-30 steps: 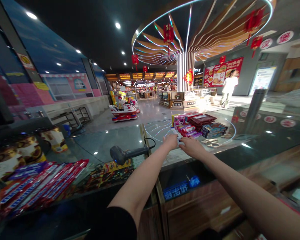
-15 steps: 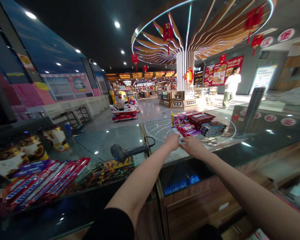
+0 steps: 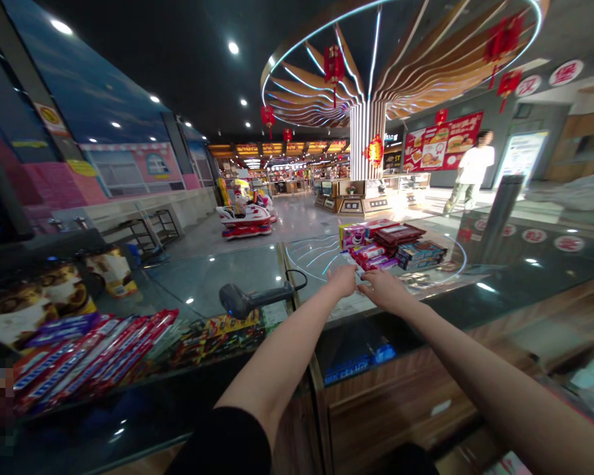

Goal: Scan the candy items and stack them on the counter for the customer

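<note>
Okay, so both hands are stretched way out over the glass counter [image 3: 237, 267], close together, right at the near side of a snack pile [image 3: 389, 251] sitting toward the far edge. Left hand [image 3: 343, 280] has its fingers curled down in front; honestly can't tell if that grip is pinching anything. Right hand [image 3: 383, 288] is just beside it, fingers by the red-and-purple rolls [image 3: 371, 254], can't tell on its grip either. There's a pink-and-yellow box [image 3: 353, 237] on the pile's left, brown packets [image 3: 400, 233] behind, blue boxes [image 3: 420, 254] on the right. A dark scanner [image 3: 252, 300] lies left of the hands, and red candy packs [image 3: 99, 359] lie toward the counter's near edge, far left.
</note>
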Demonstrator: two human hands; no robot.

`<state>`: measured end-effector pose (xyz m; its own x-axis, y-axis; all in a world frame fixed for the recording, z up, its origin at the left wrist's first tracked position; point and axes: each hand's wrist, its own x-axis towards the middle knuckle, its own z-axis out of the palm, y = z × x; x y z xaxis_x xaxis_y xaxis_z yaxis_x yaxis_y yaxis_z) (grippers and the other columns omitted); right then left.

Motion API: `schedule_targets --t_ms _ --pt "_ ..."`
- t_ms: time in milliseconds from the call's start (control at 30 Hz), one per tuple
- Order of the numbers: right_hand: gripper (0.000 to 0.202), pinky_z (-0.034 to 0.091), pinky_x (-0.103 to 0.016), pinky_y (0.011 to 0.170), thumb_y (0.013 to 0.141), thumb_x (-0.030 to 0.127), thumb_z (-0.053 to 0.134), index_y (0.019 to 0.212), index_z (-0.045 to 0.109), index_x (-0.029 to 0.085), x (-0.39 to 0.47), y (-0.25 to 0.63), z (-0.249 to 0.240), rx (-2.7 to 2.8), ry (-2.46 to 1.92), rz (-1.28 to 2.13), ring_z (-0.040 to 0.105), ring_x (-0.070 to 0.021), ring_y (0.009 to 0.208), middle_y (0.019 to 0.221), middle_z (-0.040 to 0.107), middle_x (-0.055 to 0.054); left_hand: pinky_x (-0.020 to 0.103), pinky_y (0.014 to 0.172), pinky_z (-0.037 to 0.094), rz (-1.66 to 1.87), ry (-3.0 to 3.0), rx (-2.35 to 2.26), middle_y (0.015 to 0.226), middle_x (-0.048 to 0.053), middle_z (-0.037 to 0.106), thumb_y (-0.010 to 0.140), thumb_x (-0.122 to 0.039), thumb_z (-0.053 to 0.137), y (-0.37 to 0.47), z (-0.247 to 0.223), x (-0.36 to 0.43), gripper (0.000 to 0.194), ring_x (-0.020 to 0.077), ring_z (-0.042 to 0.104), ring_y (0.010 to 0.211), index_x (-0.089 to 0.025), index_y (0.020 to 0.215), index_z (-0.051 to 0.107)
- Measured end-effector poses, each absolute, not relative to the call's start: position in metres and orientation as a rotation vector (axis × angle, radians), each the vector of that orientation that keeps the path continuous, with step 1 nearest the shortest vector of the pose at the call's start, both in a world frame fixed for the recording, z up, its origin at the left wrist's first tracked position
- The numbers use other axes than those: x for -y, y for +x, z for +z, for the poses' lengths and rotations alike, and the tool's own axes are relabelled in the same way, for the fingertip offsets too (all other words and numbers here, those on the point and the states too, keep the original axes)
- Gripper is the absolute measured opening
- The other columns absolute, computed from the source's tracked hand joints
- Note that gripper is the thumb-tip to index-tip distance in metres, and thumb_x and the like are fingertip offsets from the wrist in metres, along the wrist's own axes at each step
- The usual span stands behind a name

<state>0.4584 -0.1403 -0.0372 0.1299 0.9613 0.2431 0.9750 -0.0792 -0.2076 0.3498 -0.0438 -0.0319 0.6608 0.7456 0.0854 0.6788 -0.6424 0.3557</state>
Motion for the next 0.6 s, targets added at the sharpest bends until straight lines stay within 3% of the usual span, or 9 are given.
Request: schedule_targets --t_ms 367,600 --pt "0.039 0.042 -0.039 0.096 0.095 0.038 0.047 0.120 0.068 0.017 0.143 0.452 -0.026 1.887 -2.130 -0.117 0.055 -0.0307 0.121 0.130 0.064 -0.014 0.053 0.115 0.030 0.304 2.602 -1.131 0.149 0.014 0.048 0.088 -0.013 0.054 0.336 -0.020 0.051 0.053 0.0303 0.043 0.140 -0.023 0.139 0.047" --pt "0.039 0.042 -0.042 0.096 0.094 0.038 0.047 0.120 0.067 0.016 0.136 0.442 -0.025 1.908 -2.109 -0.119 0.057 -0.0326 0.118 0.127 0.065 -0.015 0.046 0.109 0.039 0.401 2.611 -1.176 0.137 0.016 0.059 0.088 -0.010 0.052 0.311 -0.003 0.048 0.049 0.0316 0.054 0.130 -0.020 0.136 0.055"
